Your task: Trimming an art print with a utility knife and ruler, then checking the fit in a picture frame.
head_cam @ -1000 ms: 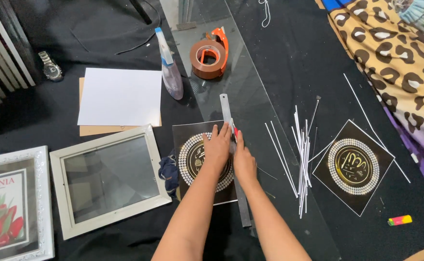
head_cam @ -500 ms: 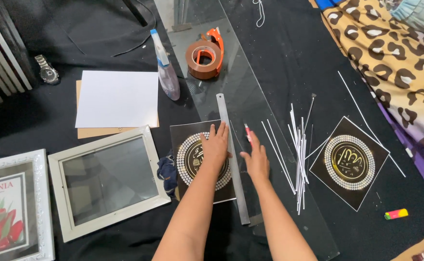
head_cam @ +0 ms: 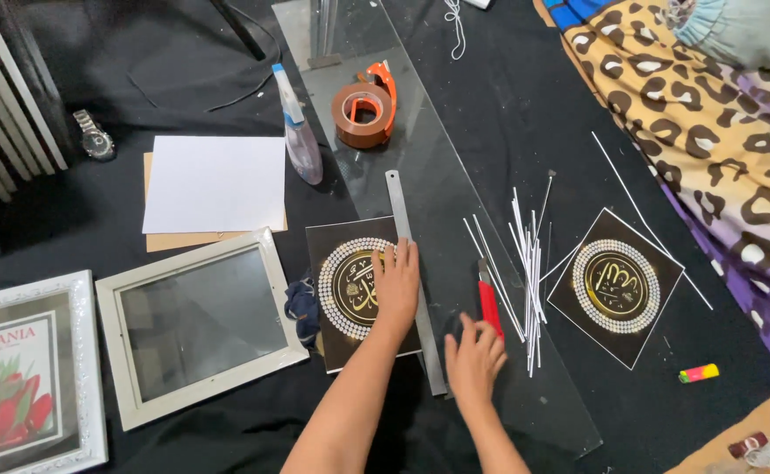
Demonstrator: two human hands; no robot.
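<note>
Two hands mid-trim: left hand [head_cam: 393, 285] flat, pinning print [head_cam: 350, 303] and ruler [head_cam: 413, 272]; right hand [head_cam: 474, 355] closing on red cutter [head_cam: 489, 307], needing a blade-to-ruler lineup next.

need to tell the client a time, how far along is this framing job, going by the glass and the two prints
Early to middle. Done: thin strips lie cut beside the glass sheet, and one print waits to the side. In hand: the left hand presses the other print by the steel ruler; the right hand holds a red cutter. Left: the white frame has no print in it.
</note>
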